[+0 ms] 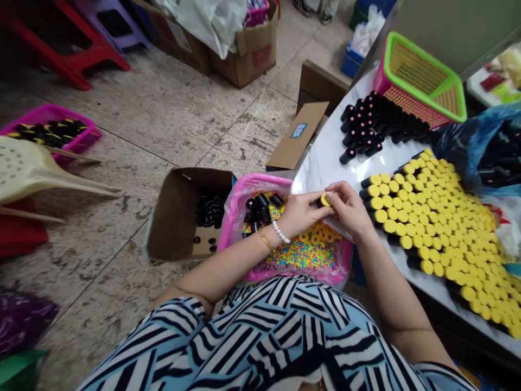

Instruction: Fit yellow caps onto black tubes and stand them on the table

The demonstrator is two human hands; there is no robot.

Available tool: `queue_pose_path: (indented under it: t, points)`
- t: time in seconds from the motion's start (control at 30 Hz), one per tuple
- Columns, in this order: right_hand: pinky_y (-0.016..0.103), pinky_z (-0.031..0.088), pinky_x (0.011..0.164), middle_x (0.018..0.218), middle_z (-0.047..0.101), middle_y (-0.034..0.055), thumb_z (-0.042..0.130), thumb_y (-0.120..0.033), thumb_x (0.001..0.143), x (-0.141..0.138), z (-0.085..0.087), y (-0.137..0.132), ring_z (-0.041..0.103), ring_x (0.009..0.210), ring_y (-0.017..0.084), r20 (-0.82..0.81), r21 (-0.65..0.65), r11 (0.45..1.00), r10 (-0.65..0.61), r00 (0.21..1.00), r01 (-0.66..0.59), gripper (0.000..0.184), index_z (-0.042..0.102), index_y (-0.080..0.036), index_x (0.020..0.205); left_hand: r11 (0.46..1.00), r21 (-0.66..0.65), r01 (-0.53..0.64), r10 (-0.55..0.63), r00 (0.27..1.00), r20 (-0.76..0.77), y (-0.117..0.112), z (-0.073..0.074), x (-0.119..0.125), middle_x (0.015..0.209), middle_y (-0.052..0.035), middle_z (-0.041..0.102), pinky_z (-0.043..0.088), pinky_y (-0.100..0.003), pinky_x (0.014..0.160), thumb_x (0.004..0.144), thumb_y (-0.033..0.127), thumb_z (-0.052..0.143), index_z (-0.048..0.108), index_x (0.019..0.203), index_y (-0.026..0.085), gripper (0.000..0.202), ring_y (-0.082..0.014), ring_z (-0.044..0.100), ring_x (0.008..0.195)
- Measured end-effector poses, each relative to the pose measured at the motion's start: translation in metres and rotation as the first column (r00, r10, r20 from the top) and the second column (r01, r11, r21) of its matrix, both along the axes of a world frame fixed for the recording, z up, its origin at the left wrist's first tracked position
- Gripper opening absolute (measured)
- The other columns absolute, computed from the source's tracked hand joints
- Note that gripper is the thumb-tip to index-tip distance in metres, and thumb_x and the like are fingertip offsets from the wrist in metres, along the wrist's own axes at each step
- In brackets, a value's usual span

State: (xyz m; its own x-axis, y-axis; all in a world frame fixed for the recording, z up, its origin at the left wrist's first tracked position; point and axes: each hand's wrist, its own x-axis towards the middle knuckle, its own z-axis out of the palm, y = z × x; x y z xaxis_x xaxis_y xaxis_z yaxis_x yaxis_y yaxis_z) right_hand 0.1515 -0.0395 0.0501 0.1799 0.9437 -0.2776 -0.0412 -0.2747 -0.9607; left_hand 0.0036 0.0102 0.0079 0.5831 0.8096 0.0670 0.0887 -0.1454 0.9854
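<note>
The black tube with a yellow end [325,200] is between your two hands, above the right side of the pink basin [345,265], near the edge of the white table [315,169]. Your left hand [299,213] holds the dark body with narrow fingers. Your right hand [347,207] has its thumb and fingertips closed together at the yellow end. I judge that the step in hand is fitting or adjusting this yellow end; whether it sits fully, I cannot tell. The next move would call for a firm left hold and a straight, even press from the right fingers.

Below, the basin contains small coloured beads [309,254], loose yellow pieces [319,233] and several black tubes [262,209]. On the table, to your right, yellow-ended tubes [427,217] lie packed closely; farther away are pink-dotted black tubes [362,127]. To the left of the basin is a cardboard box [171,217].
</note>
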Motion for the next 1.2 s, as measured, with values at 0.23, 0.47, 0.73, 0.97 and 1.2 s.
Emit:
queue_pose_path:
  t: [0.23, 0.47, 0.73, 0.97, 1.2]
  points:
    - [0.029, 0.048, 0.067, 0.087, 0.059, 0.0005, 0.074, -0.035, 0.085, -0.006, 0.008, -0.016, 0.054, 0.069, 0.014, 0.646, 0.229, 0.969, -0.082, 0.759, -0.091, 0.019, 0.073, -0.026, 0.102, 0.986, 0.150, -0.078, 0.084, 0.996, -0.031, -0.004, -0.005, -0.001, 0.076, 0.0014, 0.072, 0.044, -0.021, 0.065, 0.079, 0.018, 0.072, 0.076, 0.094, 0.014, 0.016, -0.0114, 0.061, 0.068]
    - [0.033, 0.050, 0.076, 0.097, 0.058, 0.0066, 0.059, -0.024, 0.092, -0.028, 0.004, -0.021, 0.059, 0.086, 0.021, 0.931, 0.171, 0.966, -0.094, 0.353, -0.193, 0.013, 0.067, -0.020, 0.103, 0.958, 0.253, -0.137, 0.170, 0.979, -0.114, -0.006, -0.009, 0.003, 0.082, -0.0010, 0.074, 0.047, -0.024, 0.068, 0.082, 0.015, 0.061, 0.074, 0.099, 0.018, 0.021, -0.0149, 0.065, 0.071]
    - [0.031, 0.052, 0.083, 0.105, 0.068, 0.0053, 0.060, -0.026, 0.094, 0.059, 0.057, 0.007, 0.064, 0.086, 0.017, 0.933, 0.275, 0.932, -0.199, 0.298, -0.237, 0.028, 0.061, -0.021, 0.121, 0.998, 0.040, -0.055, 0.052, 0.997, 0.049, -0.022, -0.011, -0.017, 0.081, -0.0008, 0.076, 0.059, -0.029, 0.071, 0.088, 0.034, 0.070, 0.053, 0.143, 0.025, 0.058, -0.0193, 0.074, 0.073]
    - [0.042, 0.054, 0.093, 0.115, 0.067, 0.0099, 0.057, -0.034, 0.100, 0.180, 0.058, 0.067, 0.066, 0.103, 0.022, 0.998, 0.044, 0.997, -0.046, 0.040, 0.059, 0.027, 0.066, -0.014, 0.117, 0.998, -0.053, 0.044, -0.033, 0.982, 0.187, -0.015, 0.010, 0.020, 0.125, -0.0128, 0.069, 0.060, -0.034, 0.089, 0.095, 0.048, 0.063, 0.053, 0.140, 0.022, 0.053, -0.0222, 0.069, 0.112]
    - [0.045, 0.051, 0.101, 0.114, 0.072, 0.0133, 0.064, -0.035, 0.095, 0.196, 0.043, 0.063, 0.067, 0.110, 0.027, 0.995, 0.019, 0.998, -0.025, 0.093, 0.065, 0.028, 0.073, -0.013, 0.111, 0.999, 0.004, 0.043, -0.043, 0.990, 0.137, 0.004, 0.013, 0.103, 0.159, -0.0156, 0.043, 0.030, -0.045, 0.127, 0.099, 0.068, 0.036, 0.045, 0.150, 0.016, 0.073, -0.0274, 0.040, 0.149]
